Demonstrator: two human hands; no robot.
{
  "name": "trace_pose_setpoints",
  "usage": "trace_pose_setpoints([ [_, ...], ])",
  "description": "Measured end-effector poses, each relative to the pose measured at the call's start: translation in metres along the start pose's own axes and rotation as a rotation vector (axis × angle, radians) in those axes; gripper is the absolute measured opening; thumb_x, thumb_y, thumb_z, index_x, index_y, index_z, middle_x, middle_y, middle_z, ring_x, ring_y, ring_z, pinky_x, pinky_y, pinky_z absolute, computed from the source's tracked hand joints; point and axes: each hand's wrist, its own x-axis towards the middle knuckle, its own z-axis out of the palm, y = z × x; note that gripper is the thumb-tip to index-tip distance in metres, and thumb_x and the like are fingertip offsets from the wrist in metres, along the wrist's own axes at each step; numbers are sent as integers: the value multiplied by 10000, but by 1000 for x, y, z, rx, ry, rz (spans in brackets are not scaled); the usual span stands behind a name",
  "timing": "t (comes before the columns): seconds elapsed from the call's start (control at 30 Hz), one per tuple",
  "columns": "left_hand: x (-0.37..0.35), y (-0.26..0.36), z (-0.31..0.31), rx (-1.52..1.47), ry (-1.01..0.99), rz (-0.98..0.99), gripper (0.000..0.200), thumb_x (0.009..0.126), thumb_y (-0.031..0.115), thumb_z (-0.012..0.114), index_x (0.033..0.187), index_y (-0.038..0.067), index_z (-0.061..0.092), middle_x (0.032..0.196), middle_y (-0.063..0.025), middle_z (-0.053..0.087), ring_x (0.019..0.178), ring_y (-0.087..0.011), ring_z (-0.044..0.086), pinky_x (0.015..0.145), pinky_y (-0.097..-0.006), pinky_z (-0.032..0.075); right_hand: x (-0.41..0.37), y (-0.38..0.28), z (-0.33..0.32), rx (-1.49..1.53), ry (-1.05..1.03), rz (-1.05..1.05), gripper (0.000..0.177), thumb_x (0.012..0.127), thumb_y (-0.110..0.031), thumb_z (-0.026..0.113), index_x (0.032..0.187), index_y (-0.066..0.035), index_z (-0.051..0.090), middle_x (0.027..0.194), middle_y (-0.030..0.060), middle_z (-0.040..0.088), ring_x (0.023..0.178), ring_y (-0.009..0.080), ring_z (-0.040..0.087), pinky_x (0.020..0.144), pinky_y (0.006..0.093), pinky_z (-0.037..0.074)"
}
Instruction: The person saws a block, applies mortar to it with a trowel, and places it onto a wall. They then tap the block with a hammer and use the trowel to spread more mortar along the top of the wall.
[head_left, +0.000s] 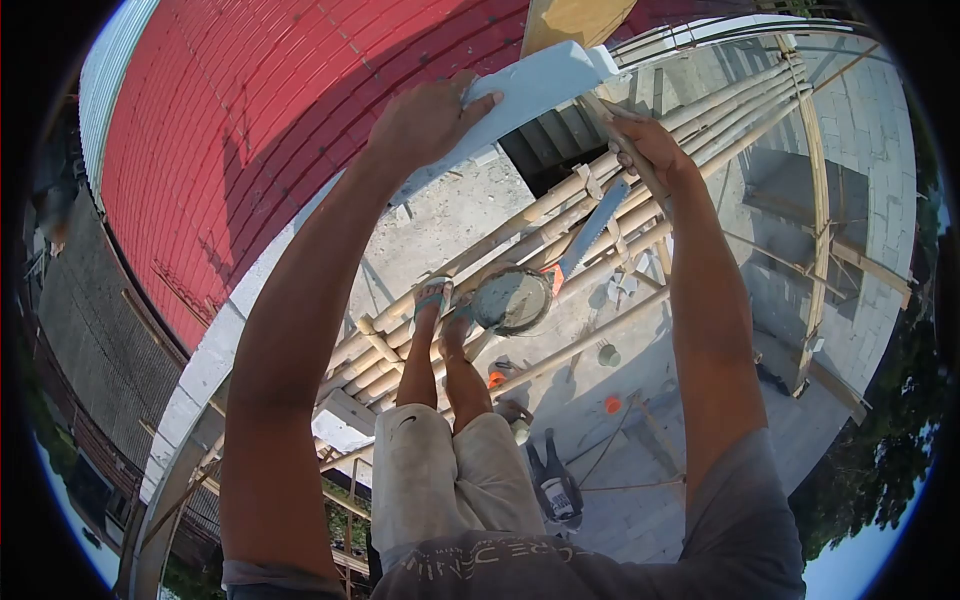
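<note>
Gripping pale block (540, 80), left hand (425, 120), flat saw (595, 228), right hand (655, 145)

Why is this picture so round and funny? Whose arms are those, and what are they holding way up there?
The picture looks round because a small camera sits on a person's head and looks down. So you see that person's own arms, legs and feet, not a machine.

The left hand has its grip on the edge of a white block. The right hand holds a saw, with the blade pointing down.

The feet, in sandals, stand on bamboo poles tied together, high above the ground. Next to the feet sits a round pan with grey paste in it. On the left is a big red roof. Far below is a grey floor.
</note>
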Motion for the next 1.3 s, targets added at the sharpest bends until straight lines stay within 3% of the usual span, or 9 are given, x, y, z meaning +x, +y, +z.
trace_pose_setpoints([
  [0.07,-1,-1,2,0,8,-3,624,1038,589,409,1252,29,582,891,-227,716,896,-387,713,811,-533,542,5,3,-3,-22,-36,-42,556,990,-359,651,1468,-108,517,757,-5,542,528,74,505,417,229,402],
  [0.4,-1,1,3,9,38,-31,642,1037,596,408,1297,31,569,882,-220,716,886,-400,712,816,-536,546,11,7,-1,108,26,-73,534,1007,-332,609,1486,-119,505,737,-8,546,519,71,496,417,223,401],
  [0.47,1,-2,4,6,27,-30,643,1036,598,408,1298,33,569,880,-219,716,882,-401,712,815,-535,546,7,8,-1,27,-124,-82,551,1008,-334,600,1501,-115,486,728,-9,543,516,70,496,422,226,407],
  [0.73,1,-7,8,15,60,-21,633,1033,607,408,1260,41,577,888,-215,717,882,-403,711,810,-544,539,6,2,2,76,-102,-91,490,998,-303,633,1442,-109,554,701,-17,543,502,81,496,425,236,405],
  [0.83,1,-6,11,-13,57,-27,629,1033,608,408,1241,40,581,893,-214,718,882,-402,711,813,-548,535,-3,0,6,-96,18,-162,508,998,-301,635,1456,-104,537,690,-20,537,499,82,493,422,235,398],
  [0.9,1,-7,12,-24,79,1,619,1033,602,416,1238,42,583,884,-214,716,877,-402,712,807,-546,536,1,5,14,71,97,-104,529,998,-282,639,1480,-106,512,692,-15,539,500,79,491,418,239,387],
  [1.03,-3,1,2,-25,19,-39,606,1034,594,423,1233,44,582,874,-215,715,877,-403,713,800,-542,538,-10,12,14,1,-36,-204,494,994,-273,646,1444,-105,536,691,-12,533,502,79,489,415,249,385],
  [1.23,0,-3,7,-19,36,-27,598,1040,579,416,1254,46,582,880,-219,715,882,-413,708,808,-540,540,-35,50,56,273,496,-177,450,1008,-259,624,1406,-64,549,677,-4,518,510,80,497,440,249,404],
  [1.3,-1,-8,14,16,111,2,591,1050,565,392,1297,61,577,902,-215,720,892,-407,708,817,-541,544,-39,83,70,59,998,-440,466,1022,-254,603,1421,-26,525,683,6,538,522,82,510,463,246,421],
])
